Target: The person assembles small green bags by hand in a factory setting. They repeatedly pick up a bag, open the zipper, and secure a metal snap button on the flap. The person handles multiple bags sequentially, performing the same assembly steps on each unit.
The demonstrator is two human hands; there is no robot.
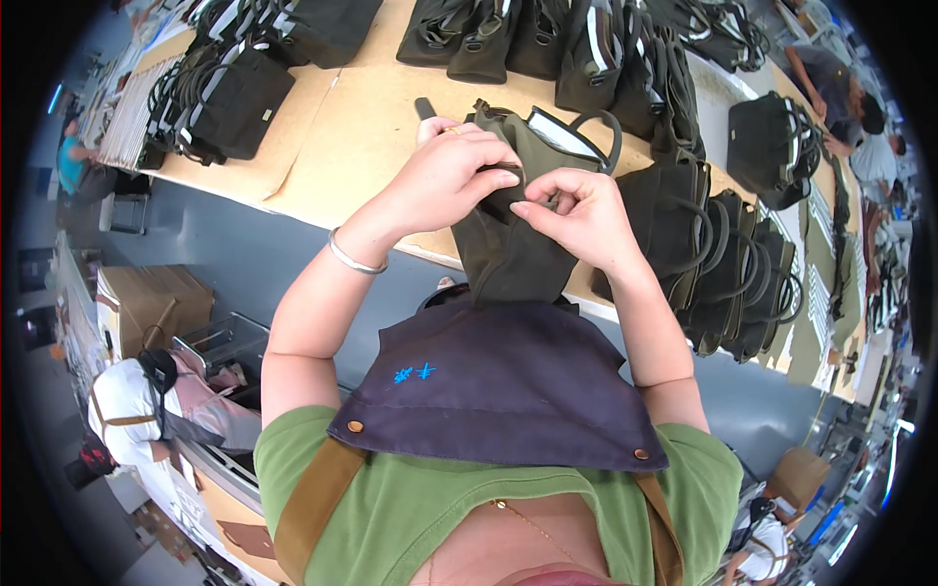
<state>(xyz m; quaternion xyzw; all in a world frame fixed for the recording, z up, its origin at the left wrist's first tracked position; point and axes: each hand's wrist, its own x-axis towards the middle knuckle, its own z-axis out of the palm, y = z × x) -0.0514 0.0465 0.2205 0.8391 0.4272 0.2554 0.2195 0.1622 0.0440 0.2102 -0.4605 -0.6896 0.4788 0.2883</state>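
The dark olive bag [513, 249] lies across the near edge of the tan table [376, 112], its dark edge pinched by the left hand [454, 176], the right hand's [584, 210] curled fingertips meeting it, grip indeterminable, with handled bags [664, 210] to the right.

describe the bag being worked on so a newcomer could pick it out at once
Find the pale tan table across the top of the view. At its near edge, just above the dark purple apron, a dark olive bag reaches past the edge. Unlike the neighbouring bags, it has the wearer's own left hand and right hand on it.
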